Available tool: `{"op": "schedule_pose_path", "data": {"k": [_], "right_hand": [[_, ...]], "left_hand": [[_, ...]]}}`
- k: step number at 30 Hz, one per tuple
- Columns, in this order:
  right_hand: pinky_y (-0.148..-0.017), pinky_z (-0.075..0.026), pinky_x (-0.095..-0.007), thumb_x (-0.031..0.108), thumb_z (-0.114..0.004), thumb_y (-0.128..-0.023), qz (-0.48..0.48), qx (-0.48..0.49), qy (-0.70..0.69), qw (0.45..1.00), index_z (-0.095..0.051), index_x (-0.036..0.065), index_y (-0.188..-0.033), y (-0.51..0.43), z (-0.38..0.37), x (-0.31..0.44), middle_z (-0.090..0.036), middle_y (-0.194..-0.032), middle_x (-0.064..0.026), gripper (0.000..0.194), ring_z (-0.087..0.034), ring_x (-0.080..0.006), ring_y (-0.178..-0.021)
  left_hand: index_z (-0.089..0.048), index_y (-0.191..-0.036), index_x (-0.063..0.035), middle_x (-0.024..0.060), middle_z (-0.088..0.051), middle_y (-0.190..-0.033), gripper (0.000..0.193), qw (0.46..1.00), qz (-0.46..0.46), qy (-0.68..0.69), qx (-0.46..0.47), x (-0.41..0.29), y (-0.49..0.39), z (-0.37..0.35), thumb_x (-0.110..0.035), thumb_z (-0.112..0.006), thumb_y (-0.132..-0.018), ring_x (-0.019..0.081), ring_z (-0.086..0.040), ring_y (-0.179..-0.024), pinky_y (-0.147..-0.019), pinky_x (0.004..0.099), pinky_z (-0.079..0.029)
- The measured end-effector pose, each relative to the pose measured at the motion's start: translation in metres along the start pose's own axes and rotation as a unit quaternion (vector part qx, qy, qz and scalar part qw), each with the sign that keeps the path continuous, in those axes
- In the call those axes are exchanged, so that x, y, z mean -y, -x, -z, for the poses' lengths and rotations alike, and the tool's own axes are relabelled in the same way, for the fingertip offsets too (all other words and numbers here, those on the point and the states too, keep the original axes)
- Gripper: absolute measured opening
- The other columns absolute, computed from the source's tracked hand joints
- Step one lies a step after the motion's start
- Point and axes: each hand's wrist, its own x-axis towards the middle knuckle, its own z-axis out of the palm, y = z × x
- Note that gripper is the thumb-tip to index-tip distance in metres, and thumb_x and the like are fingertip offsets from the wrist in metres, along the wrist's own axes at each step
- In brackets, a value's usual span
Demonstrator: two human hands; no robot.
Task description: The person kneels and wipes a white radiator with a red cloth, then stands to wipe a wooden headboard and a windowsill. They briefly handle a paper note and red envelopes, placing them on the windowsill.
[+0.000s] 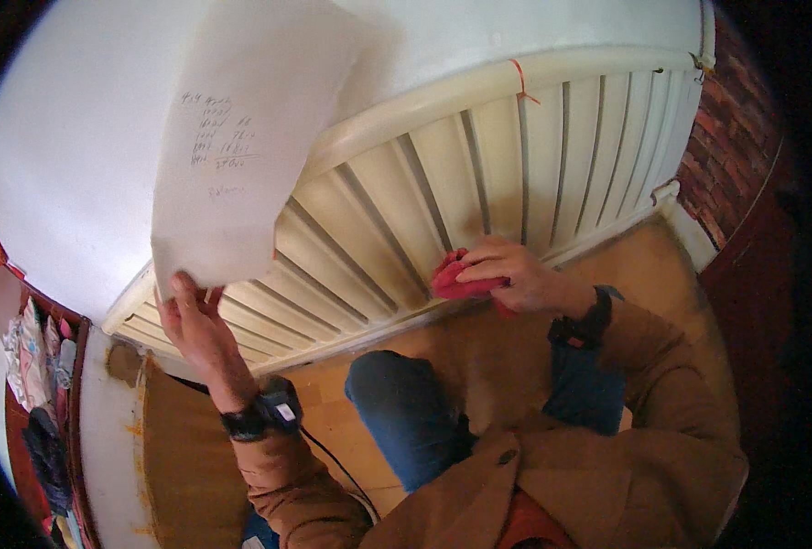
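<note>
A large white paper sheet with faint handwriting hangs in front of the wall and partly covers a cream ribbed radiator. My left hand grips the sheet's lower left corner, thumb uppermost. In my right hand is a bunched red cloth, held close to the lower part of the radiator's ribs; whether the cloth touches them I cannot tell. The sheet's top runs out of view, so how it is held there is hidden. An orange tie loops around the radiator's top rail.
Below the radiator lies a wood-look floor, with my bent knee over it. A black cable runs near my left sleeve. Clothes sit in a dark red-framed unit at left. Brick-patterned wall stands at right.
</note>
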Motion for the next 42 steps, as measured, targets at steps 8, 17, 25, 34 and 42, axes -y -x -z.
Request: {"op": "schedule_pose_path", "data": {"k": [8, 17, 25, 34, 42], "right_hand": [[-0.086, -0.045, -0.0392, -0.008, -0.056, -0.060, -0.093, -0.011, -0.029, 0.995, -0.065, 0.007, -0.104, 0.026, -0.018, -0.007, -0.059, -0.107, -0.0145, 0.048, -0.055, -0.0321, -0.099], [-0.090, -0.045, -0.0391, -0.008, -0.054, -0.060, -0.152, -0.040, -0.073, 0.985, -0.065, 0.004, -0.100, 0.044, -0.025, -0.009, -0.061, -0.107, -0.0163, 0.044, -0.055, -0.0338, -0.102], [-0.092, -0.044, -0.0363, -0.009, -0.052, -0.060, -0.209, -0.035, -0.078, 0.974, -0.064, 0.004, -0.104, 0.053, -0.029, -0.017, -0.060, -0.110, -0.0165, 0.048, -0.055, -0.0315, -0.107], [-0.090, -0.046, -0.0358, -0.008, -0.053, -0.060, -0.219, -0.044, -0.087, 0.971, -0.064, 0.004, -0.104, 0.057, -0.033, -0.023, -0.061, -0.107, -0.0155, 0.047, -0.056, -0.0298, -0.104], [-0.091, -0.045, -0.0360, -0.006, -0.055, -0.059, -0.204, -0.033, -0.070, 0.976, -0.064, 0.004, -0.104, 0.061, -0.033, -0.033, -0.061, -0.109, -0.0167, 0.047, -0.057, -0.0317, -0.104]], "left_hand": [[-0.050, -0.119, 0.0007, 0.0123, -0.058, -0.104, 0.036, 0.994, -0.083, -0.072, 0.025, -0.015, -0.072, -0.024, -0.024, -0.052, -0.094, 0.0207, -0.058, -0.095, -0.083, 0.0357, -0.050], [-0.051, -0.121, 0.0007, 0.0134, -0.059, -0.110, 0.037, 0.985, -0.074, -0.140, 0.066, -0.004, -0.107, -0.036, -0.026, -0.049, -0.095, 0.0221, -0.059, -0.099, -0.085, 0.0357, -0.050], [-0.054, -0.121, 0.0006, 0.0100, -0.061, -0.105, 0.036, 0.962, -0.153, -0.207, 0.089, -0.019, -0.137, -0.017, -0.023, -0.052, -0.094, 0.0164, -0.057, -0.095, -0.086, 0.0311, -0.046], [-0.057, -0.124, -0.0111, 0.0061, -0.061, -0.099, 0.033, 0.953, -0.150, -0.243, 0.098, -0.014, -0.145, -0.002, -0.021, -0.054, -0.092, 0.0148, -0.054, -0.093, -0.083, 0.0263, -0.044], [-0.054, -0.126, -0.0086, 0.0084, -0.062, -0.104, 0.035, 0.968, -0.139, -0.184, 0.096, -0.017, -0.144, 0.007, -0.019, -0.055, -0.092, 0.0155, -0.055, -0.096, -0.084, 0.0282, -0.045]]}}
